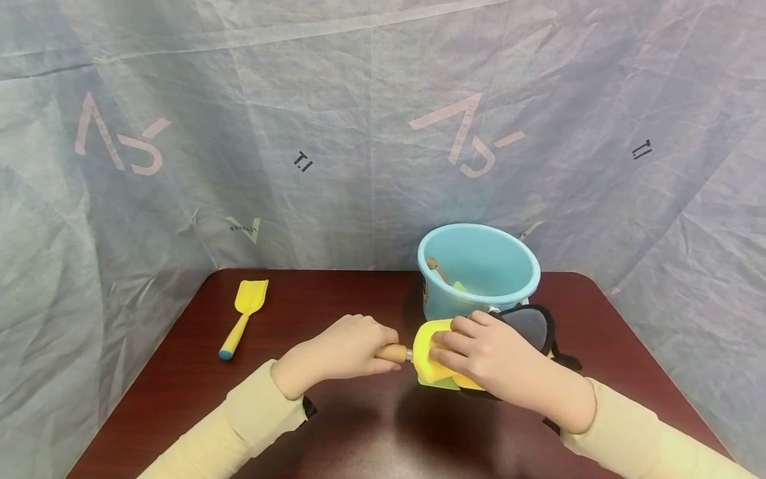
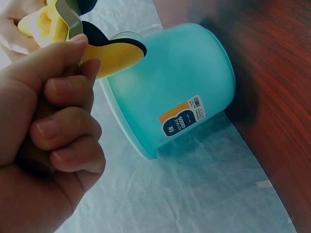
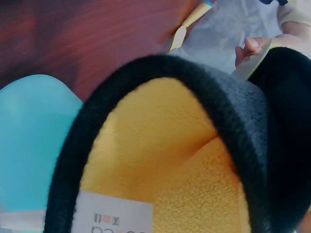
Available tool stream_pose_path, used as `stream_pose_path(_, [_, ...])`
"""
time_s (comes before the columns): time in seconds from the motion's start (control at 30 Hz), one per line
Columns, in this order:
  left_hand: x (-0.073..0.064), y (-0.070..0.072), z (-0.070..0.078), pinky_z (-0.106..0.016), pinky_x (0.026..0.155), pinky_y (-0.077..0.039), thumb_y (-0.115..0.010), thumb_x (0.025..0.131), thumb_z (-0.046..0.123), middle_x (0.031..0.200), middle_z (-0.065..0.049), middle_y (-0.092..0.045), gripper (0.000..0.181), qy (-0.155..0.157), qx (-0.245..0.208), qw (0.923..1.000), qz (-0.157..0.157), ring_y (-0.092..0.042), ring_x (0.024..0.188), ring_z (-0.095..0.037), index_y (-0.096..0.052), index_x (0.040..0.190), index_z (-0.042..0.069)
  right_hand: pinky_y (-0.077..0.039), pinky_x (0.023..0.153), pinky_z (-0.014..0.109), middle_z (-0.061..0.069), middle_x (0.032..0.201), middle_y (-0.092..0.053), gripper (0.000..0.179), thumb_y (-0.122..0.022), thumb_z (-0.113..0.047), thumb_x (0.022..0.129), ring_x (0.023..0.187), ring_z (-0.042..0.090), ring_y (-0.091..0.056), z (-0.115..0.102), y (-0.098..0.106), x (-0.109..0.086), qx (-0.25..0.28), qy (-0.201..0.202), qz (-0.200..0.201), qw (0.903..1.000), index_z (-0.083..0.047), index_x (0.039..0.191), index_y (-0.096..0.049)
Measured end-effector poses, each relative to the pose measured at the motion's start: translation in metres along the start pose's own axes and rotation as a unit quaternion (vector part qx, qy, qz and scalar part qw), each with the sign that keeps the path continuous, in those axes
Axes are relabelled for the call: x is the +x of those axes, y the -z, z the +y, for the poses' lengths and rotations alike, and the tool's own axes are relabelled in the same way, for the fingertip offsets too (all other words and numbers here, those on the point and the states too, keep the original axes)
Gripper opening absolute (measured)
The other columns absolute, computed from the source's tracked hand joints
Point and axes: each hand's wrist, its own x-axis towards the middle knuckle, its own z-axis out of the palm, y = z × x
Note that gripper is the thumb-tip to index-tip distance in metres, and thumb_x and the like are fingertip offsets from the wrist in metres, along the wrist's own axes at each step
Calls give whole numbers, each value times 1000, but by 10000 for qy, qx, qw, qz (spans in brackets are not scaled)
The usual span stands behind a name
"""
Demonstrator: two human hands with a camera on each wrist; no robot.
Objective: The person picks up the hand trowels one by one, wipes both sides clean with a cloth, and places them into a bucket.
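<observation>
My left hand point(image 1: 344, 349) grips the wooden handle point(image 1: 391, 352) of a small hand shovel, fingers curled round it. The shovel's pale green blade point(image 1: 439, 383) points right, mostly covered by a yellow cleaning cloth point(image 1: 427, 342) with black edging and a grey back. My right hand point(image 1: 487, 359) holds this cloth round the blade, fingers bent over its top. Up close in the left wrist view, the blade point(image 2: 73, 22) lies between folds of the cloth point(image 2: 119, 56). A white label point(image 3: 114, 213) shows on the yellow fleece in the right wrist view.
Just behind the cloth stands a light blue bucket point(image 1: 437, 303) with a wooden-handled tool point(image 1: 438, 269) inside. A yellow shovel point(image 1: 242, 316) with a blue handle end lies at the left of the dark red table point(image 1: 335, 293). Grey sheeting point(image 1: 359, 133) hangs round the table.
</observation>
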Motion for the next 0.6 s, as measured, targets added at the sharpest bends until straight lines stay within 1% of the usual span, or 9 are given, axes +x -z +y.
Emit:
stream_pose_path(0.13, [-2, -1, -1, -21, 44, -31, -72, 80, 38, 54, 14, -38, 23, 18, -18, 10000, -27, -36, 48, -4, -58, 72, 22, -36, 67, 29, -4, 99, -63, 40, -75, -5, 64, 84, 16, -53, 1, 1, -2, -1, 127, -138, 9998, -15, 102, -66])
stream_pose_path(0.27, [-4, -1, -3, -21, 45, -32, -72, 80, 38, 54, 14, -40, 22, 10, -84, 10000, 10, -37, 49, -4, -60, 74, 22, -36, 66, 28, -3, 98, -64, 44, -77, -5, 61, 82, 17, -53, 2, -1, -4, -27, 282, -69, 9996, -15, 102, -66])
stream_pose_path(0.43, [-6, -2, -6, -21, 45, -33, -73, 79, 37, 54, 15, -40, 20, 8, -41, 9999, 96, -38, 49, -4, -60, 74, 22, -35, 64, 27, -5, 97, -63, 44, -77, -6, 58, 80, 16, -51, 3, -2, -6, -70, 289, -81, 9995, -16, 100, -66])
stream_pose_path(0.53, [-7, -3, -9, -21, 45, -33, -73, 79, 37, 54, 16, -40, 20, 21, 26, 9999, 138, -38, 49, -4, -60, 73, 23, -35, 65, 27, -5, 97, -63, 41, -71, -5, 61, 80, 16, -50, 4, -2, -8, -83, 281, -75, 9995, -16, 100, -66])
stream_pose_path(0.6, [-8, -2, -10, -22, 45, -33, -73, 79, 37, 54, 16, -40, 20, 41, 69, 9999, 147, -39, 49, -5, -59, 72, 23, -34, 65, 27, -5, 97, -63, 35, -61, -4, 67, 80, 16, -50, 5, -2, -9, -99, 279, -60, 9995, -16, 100, -65])
